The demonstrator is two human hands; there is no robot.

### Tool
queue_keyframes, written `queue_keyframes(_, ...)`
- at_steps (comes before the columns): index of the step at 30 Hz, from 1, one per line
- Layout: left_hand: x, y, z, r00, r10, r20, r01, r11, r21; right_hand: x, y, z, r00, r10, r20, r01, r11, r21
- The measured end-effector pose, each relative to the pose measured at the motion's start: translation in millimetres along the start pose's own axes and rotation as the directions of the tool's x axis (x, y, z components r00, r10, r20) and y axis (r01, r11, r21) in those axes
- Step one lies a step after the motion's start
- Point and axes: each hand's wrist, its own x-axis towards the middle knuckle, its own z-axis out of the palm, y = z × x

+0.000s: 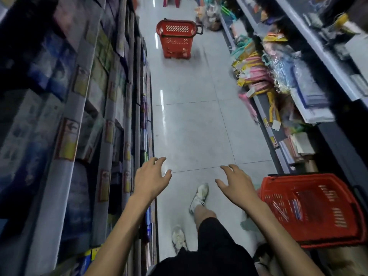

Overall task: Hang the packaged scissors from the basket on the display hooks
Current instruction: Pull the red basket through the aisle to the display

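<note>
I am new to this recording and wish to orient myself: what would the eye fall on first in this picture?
First, two bare arms stretch forward over the grey floor, the left hand and the right hand both empty with fingers spread. Next comes a red basket close at the lower right, beside the right hand, and a second basket far up the aisle. Crowded shelves line both sides.

Head-worn wide-angle view, facing forward and steeply down a shop aisle.
Close above left hand [152, 179] and right hand [238, 182]; past the fingers [227, 168], floor [189, 126] and a far red basket [175, 39]; right of the fingers, a nearer red basket [302, 177]; edges smeared, probably by motion.
</note>
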Motion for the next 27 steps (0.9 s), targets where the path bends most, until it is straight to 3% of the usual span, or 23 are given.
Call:
queue_keyframes(17, 324, 44, -102, 1.0, 0.012, 0.022, -0.015, 0.99, 0.138, 329, -24, -160, 0.992, -0.124, 0.03, 0.125, 0.991, -0.038)
queue_keyframes(27, 512, 23, -151, 1.0, 0.019, -0.021, -0.015, 0.989, 0.149, 523, -72, -229, 0.983, -0.176, 0.056, 0.181, 0.977, -0.114)
